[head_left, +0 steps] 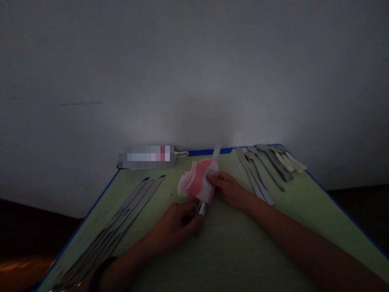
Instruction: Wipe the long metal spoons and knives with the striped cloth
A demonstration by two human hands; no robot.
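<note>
My left hand (182,221) is closed around the shiny metal handle of a table knife (216,153), whose pale blade tip pokes out past the far side of a cloth. That pink and white cloth (199,178) is folded about the middle of the knife and hides it there. Thumb on top, my right hand (227,188) pinches the cloth against the knife. Right of my hands lie another table knife (252,174), several spoons (264,166) and some white-handled cutlery (287,160).
On the left of the green table (231,251) lie several long, thin metal pieces of cutlery (121,215), partly behind my left forearm. A blurred-out box (146,157) with a white loop (182,154) stands at the back left. The wall (194,73) rises behind the table.
</note>
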